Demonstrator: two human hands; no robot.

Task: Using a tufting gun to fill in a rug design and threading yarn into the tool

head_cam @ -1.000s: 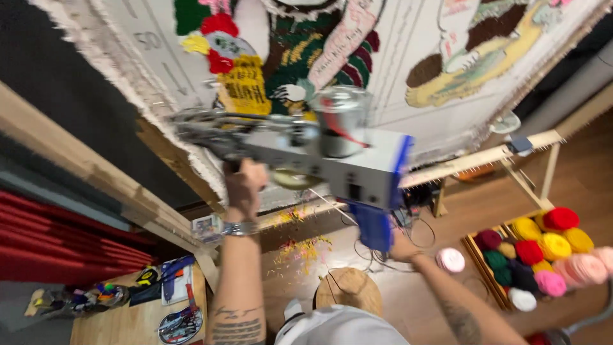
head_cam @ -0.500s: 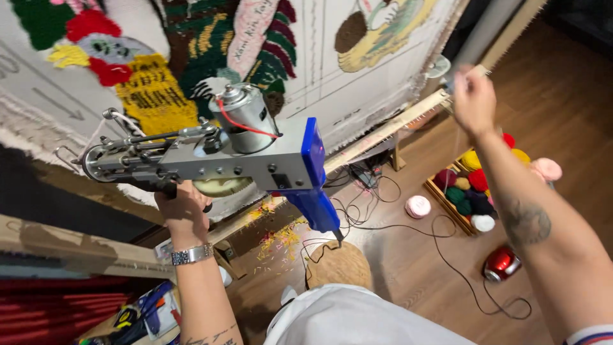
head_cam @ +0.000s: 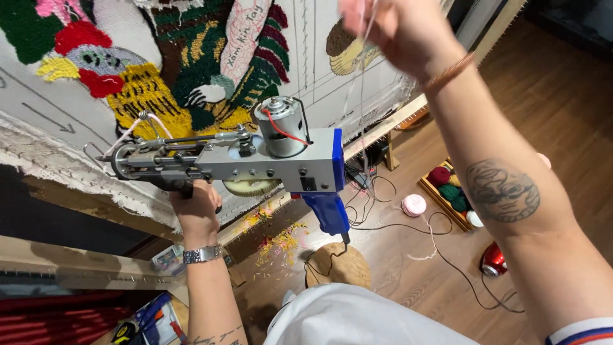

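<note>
My left hand [head_cam: 196, 206] grips the front handle under a grey and blue tufting gun [head_cam: 255, 160], held level in front of a stretched cloth [head_cam: 191, 70] with colourful tufted figures. A round motor sits on top of the gun and a blue rear handle hangs below it. My right hand [head_cam: 396, 29] is raised high at the top, blurred, fingers pinched on a thin pale yarn strand [head_cam: 363, 96] that runs down towards the gun. A watch is on my left wrist, a thin bangle on my right.
The cloth hangs on a wooden frame [head_cam: 408, 115]. On the wood floor lie yarn scraps [head_cam: 281, 239], black cables [head_cam: 383, 211], a pink yarn ball [head_cam: 414, 204], a box of coloured yarn balls [head_cam: 450, 188], a red object [head_cam: 493, 260] and a round stool [head_cam: 338, 265].
My right hand has risen from the frame's edge to high above the gun, pulling the yarn strand up. The view has moved closer; the gun stays in my left hand.
</note>
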